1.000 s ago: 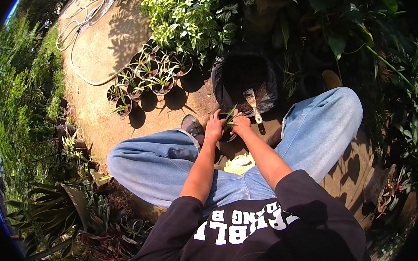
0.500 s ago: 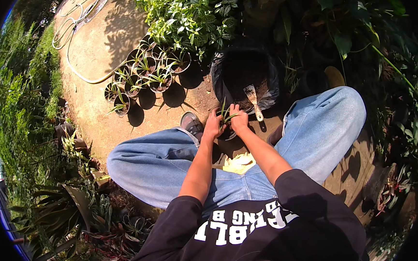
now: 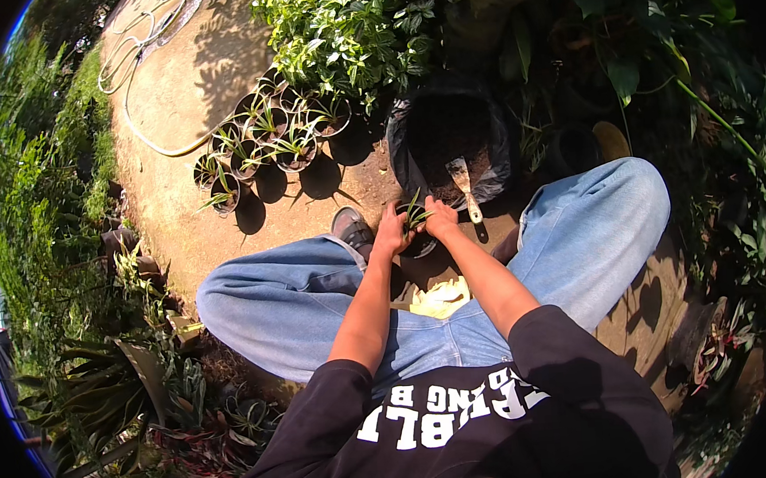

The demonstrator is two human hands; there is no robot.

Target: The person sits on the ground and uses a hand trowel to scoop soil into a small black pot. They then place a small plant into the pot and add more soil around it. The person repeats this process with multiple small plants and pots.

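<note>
Between my feet stands a small dark plant pot (image 3: 419, 247) with a narrow-leaved green seedling (image 3: 414, 212) in it. My left hand (image 3: 391, 231) is closed against the pot's left side near the rim. On the opposite side my right hand (image 3: 440, 216) grips the rim, with its fingertips partly hidden by leaves. Just beyond the hands is a bucket lined with black plastic (image 3: 401, 153), holding dark soil (image 3: 451, 136). A soil-smeared trowel (image 3: 463, 183) leans over its near edge, handle toward me.
Several potted seedlings (image 3: 295, 149) cluster on the ground at the far left. A pale hose (image 3: 147, 147) curls behind them. A leafy bush (image 3: 342, 33) borders the bucket. Yellow cloth-like material (image 3: 440, 299) lies between my legs. Dense plants line both sides.
My hands have shifted slightly from over the seedling's base to the pot's two sides, showing more of the pot. The trowel and bucket have stayed put.
</note>
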